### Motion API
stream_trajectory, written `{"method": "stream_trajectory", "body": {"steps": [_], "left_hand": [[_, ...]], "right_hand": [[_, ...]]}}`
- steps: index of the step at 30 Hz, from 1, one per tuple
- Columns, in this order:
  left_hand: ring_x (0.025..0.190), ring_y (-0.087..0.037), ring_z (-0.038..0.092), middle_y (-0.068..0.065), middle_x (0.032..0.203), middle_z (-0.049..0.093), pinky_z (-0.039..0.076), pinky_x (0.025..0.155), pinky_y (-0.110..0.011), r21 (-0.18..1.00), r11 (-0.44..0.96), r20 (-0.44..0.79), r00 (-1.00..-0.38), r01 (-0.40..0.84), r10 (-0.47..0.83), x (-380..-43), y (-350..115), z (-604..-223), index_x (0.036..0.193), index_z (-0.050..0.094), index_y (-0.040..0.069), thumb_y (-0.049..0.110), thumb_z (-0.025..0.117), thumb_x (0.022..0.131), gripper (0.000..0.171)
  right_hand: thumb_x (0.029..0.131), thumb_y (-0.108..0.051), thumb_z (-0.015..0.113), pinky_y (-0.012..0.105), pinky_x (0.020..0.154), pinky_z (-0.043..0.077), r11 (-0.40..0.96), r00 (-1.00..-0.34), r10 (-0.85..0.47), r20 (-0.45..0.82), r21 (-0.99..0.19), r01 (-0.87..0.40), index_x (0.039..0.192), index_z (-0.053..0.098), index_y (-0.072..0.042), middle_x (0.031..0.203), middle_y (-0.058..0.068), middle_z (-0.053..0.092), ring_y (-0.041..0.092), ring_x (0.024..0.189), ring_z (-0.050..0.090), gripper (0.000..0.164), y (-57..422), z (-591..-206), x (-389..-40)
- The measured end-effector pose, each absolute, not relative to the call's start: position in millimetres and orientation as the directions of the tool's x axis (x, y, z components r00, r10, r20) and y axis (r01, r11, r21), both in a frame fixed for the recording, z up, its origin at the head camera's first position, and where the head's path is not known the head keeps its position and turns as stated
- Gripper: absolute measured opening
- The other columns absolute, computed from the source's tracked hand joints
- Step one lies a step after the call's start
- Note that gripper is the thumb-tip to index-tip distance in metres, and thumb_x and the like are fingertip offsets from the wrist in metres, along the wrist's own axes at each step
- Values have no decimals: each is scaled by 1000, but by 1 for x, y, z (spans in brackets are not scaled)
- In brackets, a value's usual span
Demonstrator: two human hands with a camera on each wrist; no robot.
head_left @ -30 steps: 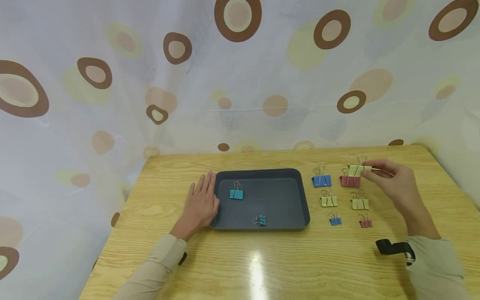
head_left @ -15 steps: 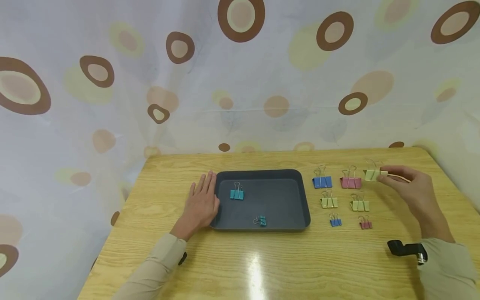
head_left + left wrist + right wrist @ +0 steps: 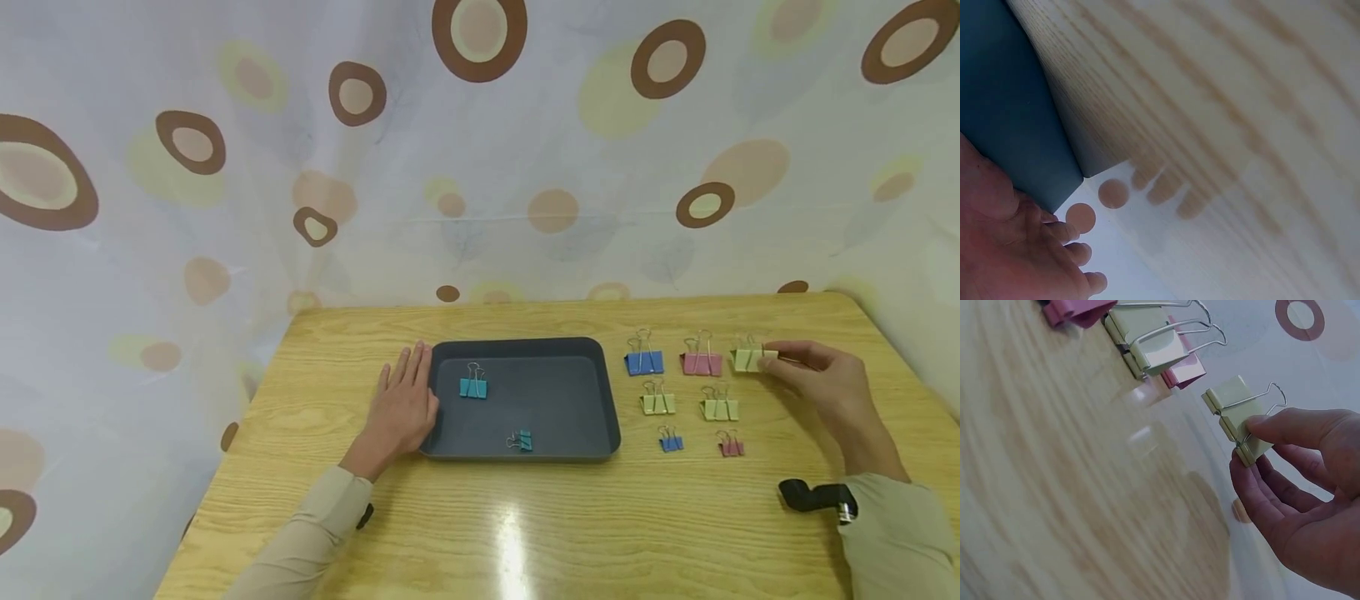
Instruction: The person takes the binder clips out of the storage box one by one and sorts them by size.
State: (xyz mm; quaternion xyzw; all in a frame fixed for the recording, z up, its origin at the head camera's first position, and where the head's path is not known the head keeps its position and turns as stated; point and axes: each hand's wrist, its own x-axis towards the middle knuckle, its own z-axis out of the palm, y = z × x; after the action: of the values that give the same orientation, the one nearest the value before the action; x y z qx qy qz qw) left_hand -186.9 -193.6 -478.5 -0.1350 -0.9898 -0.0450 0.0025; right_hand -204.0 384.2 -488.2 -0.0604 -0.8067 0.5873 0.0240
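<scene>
My right hand [image 3: 825,387] pinches a pale yellow binder clip [image 3: 1238,415] between thumb and fingers, at the right end of the back row. Just left of it stand a large pink binder clip [image 3: 701,365] and a large blue binder clip [image 3: 645,363]. Nearer me are two yellow binder clips, one on the left [image 3: 658,404] and one on the right [image 3: 722,410]. My left hand [image 3: 397,421] lies with straight fingers along the left side of a dark grey tray [image 3: 562,400]. Inside the tray are a larger teal binder clip [image 3: 473,389] and a small teal binder clip [image 3: 525,442].
In the front row sit a small blue binder clip [image 3: 671,444] and a small pink binder clip [image 3: 731,448]. Everything is on a wooden table [image 3: 450,533], with a patterned curtain [image 3: 495,150] behind its back edge.
My right hand has carried the yellow binder clip rightward from over the pink one, then lowered it beside it. The left hand has stayed at the tray.
</scene>
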Motion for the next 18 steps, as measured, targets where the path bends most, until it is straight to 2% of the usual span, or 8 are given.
{"method": "stream_trajectory", "body": {"steps": [8,14,18], "left_hand": [[157,-35,11,-17,171,11,14,123,-57,96,958,14,-963,270,270,-188,-193,-479,164,10,0,22,35,108,65],[156,-37,14,-18,170,13,16,123,-58,105,956,31,-962,275,273,-188,-193,-479,164,12,-2,22,36,107,65],[156,-37,14,-19,170,13,16,122,-58,99,957,19,-962,272,271,-187,-194,-480,163,12,-2,22,36,107,65]], "right_hand": [[93,-20,78,10,69,51,368,-991,136,-8,-928,58,120,73,-6,92,-26,68,-10,83,63,31,389,-493,-205],[95,-27,75,7,68,47,509,-989,136,56,-861,21,125,66,4,92,-34,63,-16,83,58,43,387,-495,-205],[96,-30,74,7,68,44,588,-987,138,81,-809,16,125,66,6,90,-36,59,-17,81,54,47,387,-495,-204]]}}
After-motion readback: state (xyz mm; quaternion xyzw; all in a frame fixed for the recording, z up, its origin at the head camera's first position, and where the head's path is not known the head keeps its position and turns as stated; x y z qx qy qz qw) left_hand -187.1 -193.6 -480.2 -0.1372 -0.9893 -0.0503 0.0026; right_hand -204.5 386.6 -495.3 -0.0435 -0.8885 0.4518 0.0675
